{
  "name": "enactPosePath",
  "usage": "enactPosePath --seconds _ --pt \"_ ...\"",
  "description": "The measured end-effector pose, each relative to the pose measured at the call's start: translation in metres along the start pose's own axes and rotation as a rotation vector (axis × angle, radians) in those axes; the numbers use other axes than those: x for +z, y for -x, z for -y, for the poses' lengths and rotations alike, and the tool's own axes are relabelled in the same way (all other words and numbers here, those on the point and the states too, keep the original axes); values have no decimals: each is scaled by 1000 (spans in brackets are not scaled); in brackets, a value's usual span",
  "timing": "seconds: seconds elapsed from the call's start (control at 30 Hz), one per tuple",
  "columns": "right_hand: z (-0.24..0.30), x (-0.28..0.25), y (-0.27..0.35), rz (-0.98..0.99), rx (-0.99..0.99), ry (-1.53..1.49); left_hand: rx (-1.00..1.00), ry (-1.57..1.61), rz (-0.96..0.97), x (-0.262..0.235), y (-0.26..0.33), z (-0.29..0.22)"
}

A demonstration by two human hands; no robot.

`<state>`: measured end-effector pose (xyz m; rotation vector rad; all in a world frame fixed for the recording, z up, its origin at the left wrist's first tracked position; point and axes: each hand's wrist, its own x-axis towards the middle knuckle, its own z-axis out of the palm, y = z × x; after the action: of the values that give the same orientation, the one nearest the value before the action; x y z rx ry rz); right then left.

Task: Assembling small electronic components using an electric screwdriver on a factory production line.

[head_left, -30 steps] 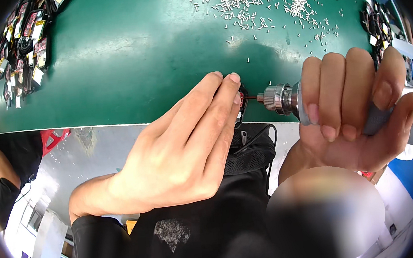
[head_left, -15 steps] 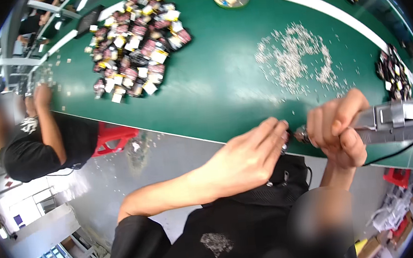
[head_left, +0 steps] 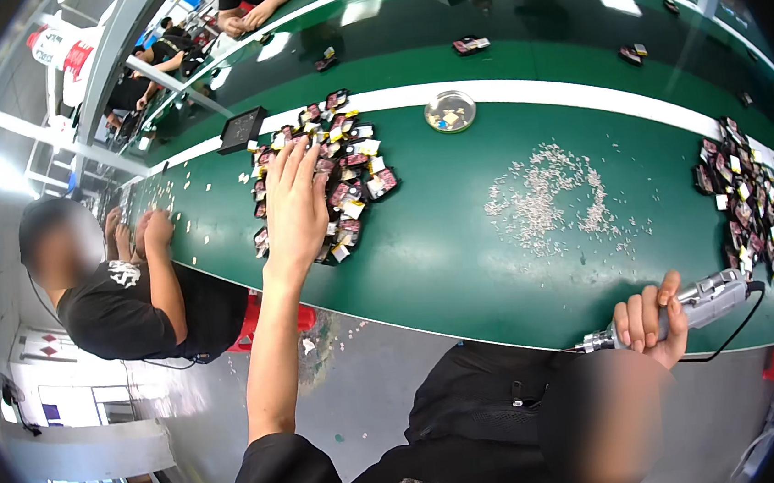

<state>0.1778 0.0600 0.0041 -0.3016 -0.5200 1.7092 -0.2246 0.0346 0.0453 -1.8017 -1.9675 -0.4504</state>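
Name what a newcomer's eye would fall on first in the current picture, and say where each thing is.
Small, pale screw-like pieces stand out, scattered on the green table right of centre. Left of them, the left hand stretches over a heap of dark parts. At lower right, the right hand grips a silver corded driver.

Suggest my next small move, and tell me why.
You could probably take one from the left pile of devices with your left hand: its fingers extend over that pile, though contact is unclear, while your right hand grips the silver power screwdriver.
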Motion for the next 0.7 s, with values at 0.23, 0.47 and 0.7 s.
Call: enactPosePath --seconds 0.23,0.47,0.7 --pt "0 -9 -1 -24 51 -141 276 491 148 41 -39 -120" --pt "1 -17 -4 57 79 -156 349 413 209 45 -54 -146" --pt "2 -17 -4 70 105 -177 485 302 137 52 -50 -145"
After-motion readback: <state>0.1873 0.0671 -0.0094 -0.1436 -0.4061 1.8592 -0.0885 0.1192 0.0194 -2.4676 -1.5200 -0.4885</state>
